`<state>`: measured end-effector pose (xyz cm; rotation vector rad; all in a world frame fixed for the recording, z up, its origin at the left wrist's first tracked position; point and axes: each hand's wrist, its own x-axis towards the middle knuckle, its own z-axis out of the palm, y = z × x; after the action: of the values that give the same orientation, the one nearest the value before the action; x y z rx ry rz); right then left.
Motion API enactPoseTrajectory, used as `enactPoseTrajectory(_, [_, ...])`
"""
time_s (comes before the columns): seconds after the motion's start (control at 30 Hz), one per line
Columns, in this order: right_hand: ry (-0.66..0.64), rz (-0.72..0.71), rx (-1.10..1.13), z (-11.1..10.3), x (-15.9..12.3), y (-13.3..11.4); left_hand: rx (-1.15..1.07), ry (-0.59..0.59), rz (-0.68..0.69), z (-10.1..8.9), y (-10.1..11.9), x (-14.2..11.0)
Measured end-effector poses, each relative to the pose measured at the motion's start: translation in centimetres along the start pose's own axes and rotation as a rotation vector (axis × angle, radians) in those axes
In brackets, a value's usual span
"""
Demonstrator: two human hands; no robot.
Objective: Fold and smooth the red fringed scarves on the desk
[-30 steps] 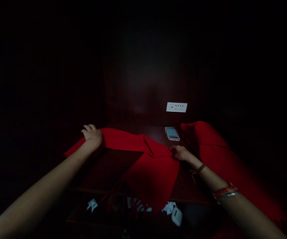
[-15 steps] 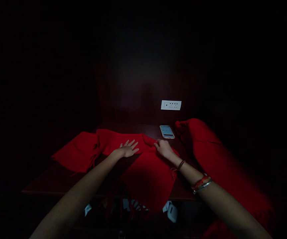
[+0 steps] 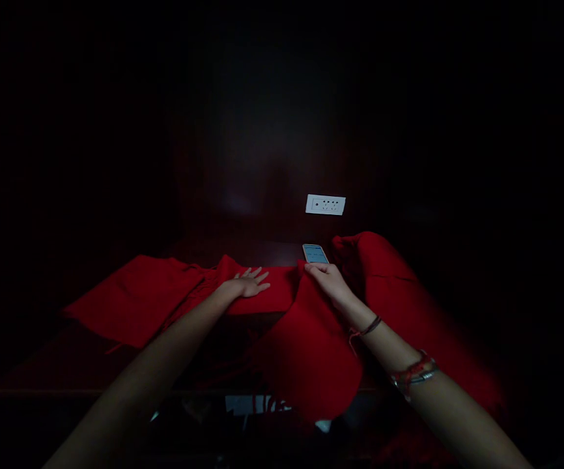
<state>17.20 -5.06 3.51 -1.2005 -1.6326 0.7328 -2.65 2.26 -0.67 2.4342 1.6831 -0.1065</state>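
A red fringed scarf (image 3: 314, 348) lies across the dark table, its near end hanging past the front edge. My left hand (image 3: 251, 284) rests flat on the scarf's middle stretch, fingers spread. At the scarf's raised upper edge, my right hand (image 3: 328, 279) pinches the cloth between thumb and fingers. More red cloth (image 3: 138, 296) spreads out to the left; whether it joins the same scarf I cannot tell. Just behind my right hand lies a phone (image 3: 315, 253) with its screen lit, its lower part covered.
Another red cloth (image 3: 399, 293) is draped along the right side, running toward me. A white socket panel (image 3: 325, 204) is set in the dark back wall. Beneath the table's front edge (image 3: 57, 392) are pale items (image 3: 250, 404). The surroundings are very dark.
My right hand has lifted the scarf's edge, so the near part hangs in a fold from it. My left hand stays flat on the cloth. The view has shifted slightly.
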Motion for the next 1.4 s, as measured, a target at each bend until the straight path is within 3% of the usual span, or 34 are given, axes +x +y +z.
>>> enactPoseTrajectory(0.1, [-0.275, -0.069, -0.3, 3.0, -0.3, -0.8, -0.02, -0.008, -0.023, 0.7, -0.5, 0.2])
enactPoseTrajectory(0.17, [-0.378, -0.109, -0.572, 3.7, -0.1, -1.4, -0.039, 0.026, -0.012, 0.7, -0.2, 0.5])
enactPoseTrajectory(0.27, [-0.343, -0.086, -0.876, 2.4, 0.7, -1.0, -0.094, 0.207, 0.032, -0.2, 0.5, 0.4])
enactPoseTrajectory(0.37, [-0.295, 0.048, -1.0, 0.1, 1.6, 1.1, -0.163, 0.391, 0.06, -0.9, 1.2, -1.3])
enactPoseTrajectory(0.5, [-0.238, 0.185, -1.004, -1.7, 2.5, 4.6, -0.223, 0.235, 0.059, 0.3, 2.5, -5.2])
enactPoseTrajectory(0.67, [-0.17, 0.229, -0.988, -2.2, 3.7, 6.5, -0.073, 0.18, -0.034, 1.9, 3.7, -8.5])
enactPoseTrajectory(0.77, [-0.117, 0.237, -1.009, -3.0, 4.3, 6.8, 0.013, 0.056, -0.137, 0.7, 2.6, -9.7])
enactPoseTrajectory(0.87, [-0.082, 0.226, -1.027, -3.8, 4.5, 7.1, 0.117, -0.058, -0.23, -1.9, 1.0, -11.4])
enactPoseTrajectory(0.97, [-0.08, 0.206, -1.03, -3.9, 4.4, 7.2, 0.135, -0.167, -0.176, -4.4, 0.9, -12.5])
enactPoseTrajectory(1.07, [-0.05, 0.189, -1.072, -2.8, 4.0, 6.9, 0.039, -0.09, -0.033, -4.9, 2.6, -11.2])
enactPoseTrajectory(1.17, [0.012, 0.135, -1.137, -1.2, 3.3, 6.2, -0.003, 0.044, 0.076, -2.9, 4.4, -8.9])
enactPoseTrajectory(1.23, [-0.063, 0.121, -1.11, -0.2, 2.7, 6.0, -0.01, -0.033, 0.095, -1.2, 5.0, -8.1])
enactPoseTrajectory(1.3, [-0.232, 0.155, -1.044, 0.6, 2.2, 5.9, -0.023, -0.138, 0.07, 0.1, 5.2, -8.4])
enactPoseTrajectory(1.4, [-0.412, 0.175, -0.97, 1.3, 1.7, 6.0, -0.012, -0.205, 0.049, 0.2, 4.9, -9.8])
